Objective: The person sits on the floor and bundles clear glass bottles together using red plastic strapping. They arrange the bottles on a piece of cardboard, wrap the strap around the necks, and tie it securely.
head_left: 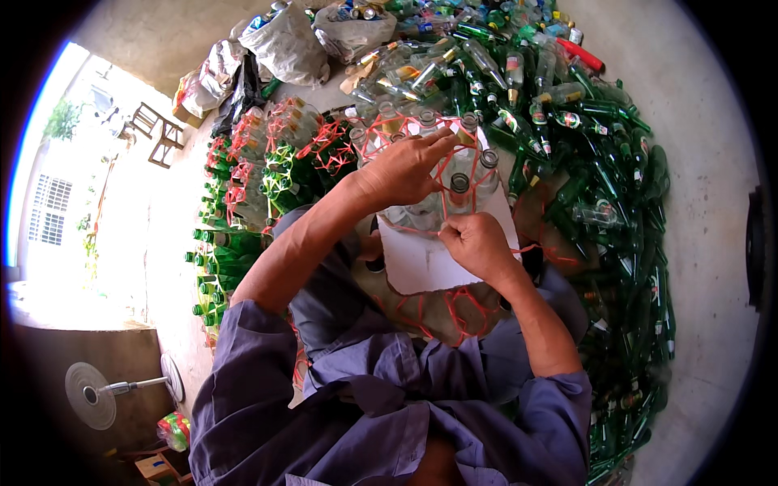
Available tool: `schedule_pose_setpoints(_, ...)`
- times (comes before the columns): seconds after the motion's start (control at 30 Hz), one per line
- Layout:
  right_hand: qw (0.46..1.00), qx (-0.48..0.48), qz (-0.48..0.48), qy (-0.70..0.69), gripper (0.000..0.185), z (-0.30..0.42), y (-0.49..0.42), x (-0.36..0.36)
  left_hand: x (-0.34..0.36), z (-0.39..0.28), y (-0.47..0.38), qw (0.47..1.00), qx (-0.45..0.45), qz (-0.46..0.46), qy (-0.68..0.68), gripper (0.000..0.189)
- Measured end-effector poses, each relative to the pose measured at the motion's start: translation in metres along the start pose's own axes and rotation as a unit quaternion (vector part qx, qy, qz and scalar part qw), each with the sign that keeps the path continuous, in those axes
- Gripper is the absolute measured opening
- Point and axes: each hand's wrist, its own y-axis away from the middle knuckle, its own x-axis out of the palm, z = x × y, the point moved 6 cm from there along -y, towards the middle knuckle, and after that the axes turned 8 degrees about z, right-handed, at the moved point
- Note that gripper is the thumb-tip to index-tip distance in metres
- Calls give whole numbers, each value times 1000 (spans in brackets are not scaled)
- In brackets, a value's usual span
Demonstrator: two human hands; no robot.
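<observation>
Before me, clear glass bottles (459, 193) stand close together on a white board (428, 261), mouths up. Red cord netting (447, 161) runs over and around their necks. My left hand (407, 167) reaches across the bottle tops with its fingers pointing to the right; its underside is hidden, so whether it grips the cord cannot be seen. At the near side of the group, my right hand (477, 243) is closed with thumb and forefinger pinching a red cord. More of this cord (550, 252) trails off to the right of the board.
Loose green and clear bottles (583, 158) are heaped along the right and far side. Netted bundles of green bottles (222, 249) stand at left. Bulging white sacks (289, 45) are at the back. Red netting (468, 313) lies between my legs. A fan (91, 395) stands lower left.
</observation>
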Motion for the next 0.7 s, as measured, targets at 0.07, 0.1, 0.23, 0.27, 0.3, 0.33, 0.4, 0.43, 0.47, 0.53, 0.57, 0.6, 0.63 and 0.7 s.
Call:
schedule_pose_setpoints(0.07,1000,0,1,-13,22,5,2,-5,-2,-2,0,1000,5,6,8,76)
schedule_pose_setpoints(0.1,1000,0,2,-26,22,7,4,-9,-3,-4,-1,1000,8,9,12,75)
schedule_pose_setpoints(0.23,995,-12,17,-96,23,9,5,-9,-4,-6,-3,1000,21,-13,13,72)
schedule_pose_setpoints(0.27,995,-18,21,-101,23,13,5,-9,-3,-4,-3,999,29,-28,2,70)
schedule_pose_setpoints(0.3,994,-25,25,-106,23,17,4,-10,-2,-3,-3,998,36,-45,-9,69)
schedule_pose_setpoints(0.33,993,-32,30,-111,23,20,3,-10,-1,-2,-3,998,39,-46,-8,68)
schedule_pose_setpoints(0.4,990,-40,22,-132,22,23,2,-11,-1,-1,-3,998,46,-48,-6,66)
schedule_pose_setpoints(0.43,989,-44,18,-142,22,24,1,-12,0,-1,-3,998,36,-42,1,66)
schedule_pose_setpoints(0.47,990,-49,16,-132,22,24,2,-14,1,-2,-3,999,26,-36,8,65)
schedule_pose_setpoints(0.53,992,-60,11,-111,22,24,1,-18,1,-2,-3,999,13,-32,19,65)
schedule_pose_setpoints(0.57,991,-62,-1,-122,21,23,1,-22,1,-2,-4,999,10,-34,22,65)
schedule_pose_setpoints(0.6,989,-63,-13,-134,21,23,-1,-28,2,-1,-3,999,6,-35,26,65)
schedule_pose_setpoints(0.63,987,-65,-24,-145,20,25,-5,-33,2,-2,-2,999,5,-38,23,64)
schedule_pose_setpoints(0.7,989,-99,-87,-72,21,34,-8,-58,1,-3,-1,999,3,-43,17,63)
